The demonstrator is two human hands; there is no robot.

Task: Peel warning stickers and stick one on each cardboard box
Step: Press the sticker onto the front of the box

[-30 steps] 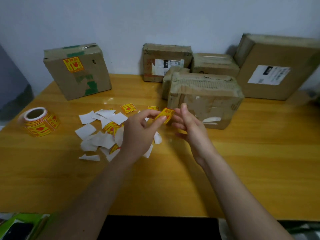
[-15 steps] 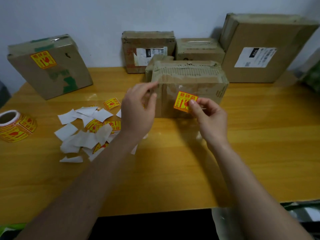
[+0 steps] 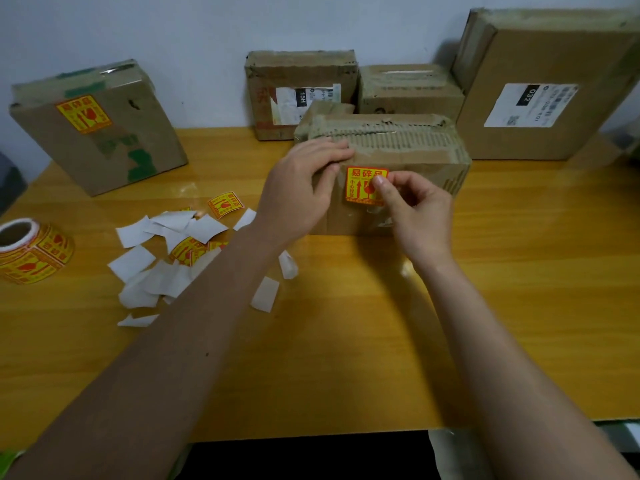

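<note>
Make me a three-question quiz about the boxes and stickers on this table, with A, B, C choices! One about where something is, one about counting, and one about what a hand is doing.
1. Where is the sticker roll?
A. At the table's left edge
B. On top of a box
C. In the right hand

2. How many boxes already show a yellow warning sticker?
A. None
B. Two
C. Five

3. What is the right hand doing?
A. Lying flat on the table
B. Pressing a sticker onto the front box
C. Lifting the roll

Answers:
1. A, the roll sits on the table at far left, beside the white paper scraps.
2. B, the leaning box at left has one, and the front box has the sticker under the fingers.
3. B, its thumb presses the sticker's right edge while the left hand steadies the box.
</note>
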